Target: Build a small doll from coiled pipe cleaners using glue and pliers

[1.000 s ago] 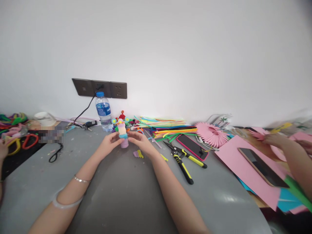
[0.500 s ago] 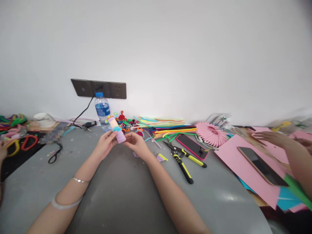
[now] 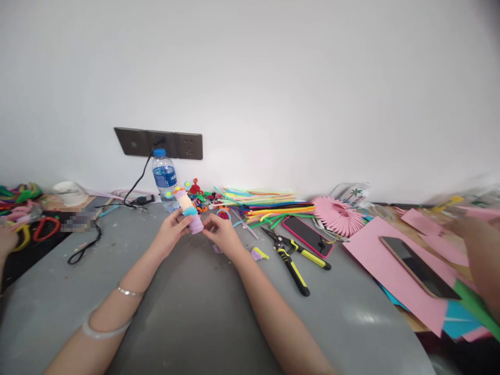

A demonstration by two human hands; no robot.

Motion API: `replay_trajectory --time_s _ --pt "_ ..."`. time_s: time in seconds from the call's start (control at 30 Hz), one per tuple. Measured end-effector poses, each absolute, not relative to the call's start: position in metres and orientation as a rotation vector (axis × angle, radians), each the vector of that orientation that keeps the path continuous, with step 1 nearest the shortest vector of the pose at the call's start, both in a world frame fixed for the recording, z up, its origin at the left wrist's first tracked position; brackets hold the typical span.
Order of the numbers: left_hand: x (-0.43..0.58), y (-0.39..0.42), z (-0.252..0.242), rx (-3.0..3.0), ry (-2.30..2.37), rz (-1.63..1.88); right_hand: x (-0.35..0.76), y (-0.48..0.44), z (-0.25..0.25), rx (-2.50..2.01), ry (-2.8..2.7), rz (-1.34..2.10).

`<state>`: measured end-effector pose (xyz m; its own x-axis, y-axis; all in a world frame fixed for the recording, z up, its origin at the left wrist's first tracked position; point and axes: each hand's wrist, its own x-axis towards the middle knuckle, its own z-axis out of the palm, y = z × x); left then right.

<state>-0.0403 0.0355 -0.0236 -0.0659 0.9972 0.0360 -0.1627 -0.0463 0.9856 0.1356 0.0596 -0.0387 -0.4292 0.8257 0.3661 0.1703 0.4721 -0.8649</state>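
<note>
A small fuzzy figure (image 3: 183, 201), apparently made of pipe cleaners, is tilted above the grey table. It has a cream middle, a turquoise band, a lilac lower part and bright yellow and orange bits on top. My left hand (image 3: 172, 232) is closed around its side, thumb across the turquoise band. At the lilac end, my right hand (image 3: 222, 235) has its fingers bent and pinched against the lower edge; the exact contact is too small to make out. Lilac and yellow fuzzy scraps (image 3: 259, 253) lie to the right of my right wrist.
Behind my hands stand a water bottle (image 3: 164, 177) and a heap of coloured pipe cleaners (image 3: 273, 208). Yellow-black pliers (image 3: 291, 263), a pink-cased phone (image 3: 308, 236) and a pink paper fan (image 3: 339, 216) are to the right. Co-workers' hands show at both edges, beside pink paper (image 3: 386, 265) and scissors (image 3: 47, 229).
The figure and both my hands have shifted slightly down and right, the figure turned a little. The co-worker's hand at the right has moved and is blurred.
</note>
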Motion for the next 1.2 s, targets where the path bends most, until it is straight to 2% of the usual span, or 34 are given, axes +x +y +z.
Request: replay_trajectory --time_s 0.27,0.5,0.67,0.77,1.2 --pt "-0.041 0.037 -0.026 1.269 1.267 1.405 0.135 0.064 -0.04 -0.856 -1.656 1.03" --pt "-0.037 0.034 -0.026 1.36 1.233 1.272 0.137 0.067 -0.032 -0.759 -1.356 1.334" --pt "-0.032 0.028 -0.021 1.404 1.232 1.133 0.138 0.071 -0.033 -0.711 -1.227 1.443" --pt "-0.03 0.028 -0.022 1.348 1.196 1.165 0.138 0.072 -0.034 -0.685 -1.177 1.507" --pt "-0.024 0.024 -0.023 1.271 1.237 1.226 0.137 0.069 -0.027 -0.702 -1.062 1.476"
